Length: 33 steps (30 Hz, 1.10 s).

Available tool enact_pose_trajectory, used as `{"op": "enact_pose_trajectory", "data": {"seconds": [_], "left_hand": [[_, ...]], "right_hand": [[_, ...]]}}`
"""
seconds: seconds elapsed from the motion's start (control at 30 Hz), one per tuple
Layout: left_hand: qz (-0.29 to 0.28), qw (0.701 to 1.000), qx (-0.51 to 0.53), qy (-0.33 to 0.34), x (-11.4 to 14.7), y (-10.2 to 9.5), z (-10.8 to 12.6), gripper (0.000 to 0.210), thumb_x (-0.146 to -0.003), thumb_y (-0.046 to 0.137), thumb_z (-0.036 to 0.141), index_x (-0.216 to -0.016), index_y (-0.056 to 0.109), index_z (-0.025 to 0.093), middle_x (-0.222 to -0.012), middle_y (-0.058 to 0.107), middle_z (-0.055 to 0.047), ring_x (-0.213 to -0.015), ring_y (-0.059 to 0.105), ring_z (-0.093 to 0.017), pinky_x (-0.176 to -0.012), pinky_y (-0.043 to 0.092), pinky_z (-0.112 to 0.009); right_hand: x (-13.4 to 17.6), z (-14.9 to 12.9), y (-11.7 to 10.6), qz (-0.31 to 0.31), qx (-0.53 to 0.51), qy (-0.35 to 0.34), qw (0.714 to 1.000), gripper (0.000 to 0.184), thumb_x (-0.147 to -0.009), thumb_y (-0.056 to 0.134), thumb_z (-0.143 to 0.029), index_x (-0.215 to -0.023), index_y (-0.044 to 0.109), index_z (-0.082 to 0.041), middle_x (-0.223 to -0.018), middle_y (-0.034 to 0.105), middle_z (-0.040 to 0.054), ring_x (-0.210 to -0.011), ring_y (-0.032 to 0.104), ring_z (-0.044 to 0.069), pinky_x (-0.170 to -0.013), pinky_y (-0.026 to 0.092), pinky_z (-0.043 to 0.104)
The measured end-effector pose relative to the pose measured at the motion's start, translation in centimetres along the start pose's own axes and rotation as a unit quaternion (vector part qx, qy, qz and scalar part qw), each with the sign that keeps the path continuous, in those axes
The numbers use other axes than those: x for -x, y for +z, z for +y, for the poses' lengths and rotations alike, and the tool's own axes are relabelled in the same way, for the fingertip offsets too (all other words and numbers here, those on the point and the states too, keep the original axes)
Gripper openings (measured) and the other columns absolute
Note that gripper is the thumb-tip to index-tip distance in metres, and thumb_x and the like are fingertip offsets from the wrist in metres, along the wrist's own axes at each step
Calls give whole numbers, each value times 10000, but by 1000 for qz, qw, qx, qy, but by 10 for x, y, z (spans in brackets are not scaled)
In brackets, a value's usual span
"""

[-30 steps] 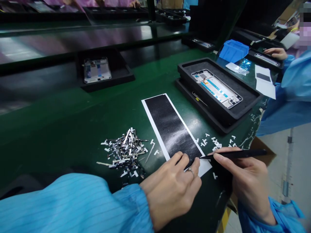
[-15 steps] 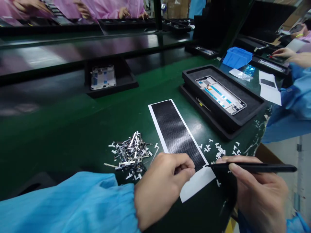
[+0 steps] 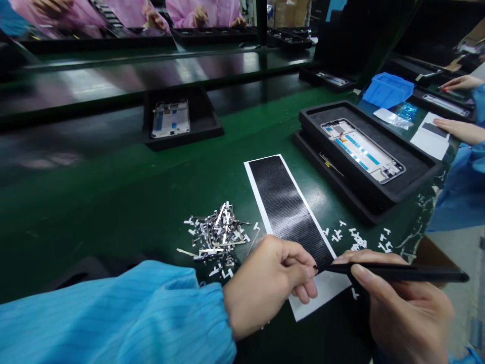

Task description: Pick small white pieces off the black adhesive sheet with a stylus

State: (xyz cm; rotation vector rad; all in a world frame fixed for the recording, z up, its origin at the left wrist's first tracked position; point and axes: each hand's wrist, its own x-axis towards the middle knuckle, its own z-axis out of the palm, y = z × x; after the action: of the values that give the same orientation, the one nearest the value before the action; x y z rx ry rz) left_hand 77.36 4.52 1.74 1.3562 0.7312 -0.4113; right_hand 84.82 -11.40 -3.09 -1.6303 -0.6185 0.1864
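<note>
A long white sheet covered with rows of small black strips lies on the green bench in front of me. My left hand rests over its near end with fingertips pinched together at the edge of the black area. My right hand grips black tweezers, whose tip points left and meets my left fingertips. Whether a strip sits between them is too small to tell. Beyond the sheet, a phone frame lies in a black foam tray.
A pile of peeled backing scraps lies left of the sheet; smaller white scraps lie right of it. Another tray with a phone frame sits further back. A co-worker's hands work at right near a blue bin.
My left hand has curled from flat on the sheet into a pinch at the tweezers' tip. The view has shifted slightly, so everything sits further right.
</note>
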Motion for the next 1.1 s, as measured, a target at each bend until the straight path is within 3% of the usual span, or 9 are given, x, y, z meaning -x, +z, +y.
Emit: {"op": "enact_pose_trajectory", "data": {"seconds": [0.4,1.1], "left_hand": [[-9,1000,-20,1,0,-2,2,205,-820,534,51,-634,598,108,-561,617,29,-556,550,-81,-639,437,-204],[-13,1000,0,-5,-3,-1,-2,131,-797,565,83,-676,609,104,-528,603,33,-525,531,-78,-589,425,-193]], "right_hand": [[1,1,1,-7,-7,27,1000,34,-775,683,-274,-788,713,-265,-829,706,3,-805,667,170,-776,533,240],[1,4,0,-18,-15,0,1000,76,-779,677,-235,-835,713,-273,-849,706,-6,-803,670,156,-727,546,204]]}}
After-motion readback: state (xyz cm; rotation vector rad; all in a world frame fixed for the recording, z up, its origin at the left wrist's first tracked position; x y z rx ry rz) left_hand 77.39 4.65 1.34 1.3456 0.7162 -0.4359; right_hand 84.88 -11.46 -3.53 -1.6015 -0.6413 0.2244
